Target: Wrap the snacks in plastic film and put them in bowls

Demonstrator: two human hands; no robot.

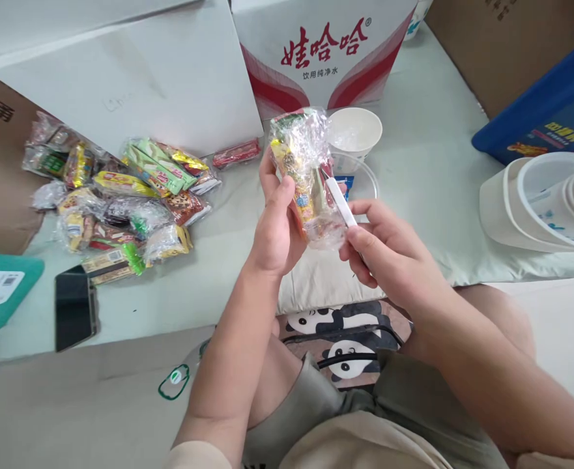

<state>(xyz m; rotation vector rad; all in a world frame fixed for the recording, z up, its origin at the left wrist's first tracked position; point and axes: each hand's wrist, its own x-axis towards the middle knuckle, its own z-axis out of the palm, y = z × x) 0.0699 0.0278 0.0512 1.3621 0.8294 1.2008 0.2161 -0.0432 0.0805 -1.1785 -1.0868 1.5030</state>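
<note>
My left hand (279,218) is closed around a clear plastic-wrapped bundle of snacks (306,189), held up over the near part of the table. Through the film show yellow, green and red wrappers. Between the thumb and fingers of my right hand (384,247) is a slim white utility knife (340,202). Its thin dark tip points up and away from me, at the right side of the bundle; whether it pierces the film I cannot tell. Just behind stand a white paper bowl (358,127) and a clear round container (367,179) with a blue packet (346,184) inside.
A pile of wrapped snacks (125,195) lies at the left, near a black phone (75,307) and a teal bottle (6,286). White cartons (316,39) line the back. At the right are a blue jug (535,111) and nested tubs (506,208) with paper cups.
</note>
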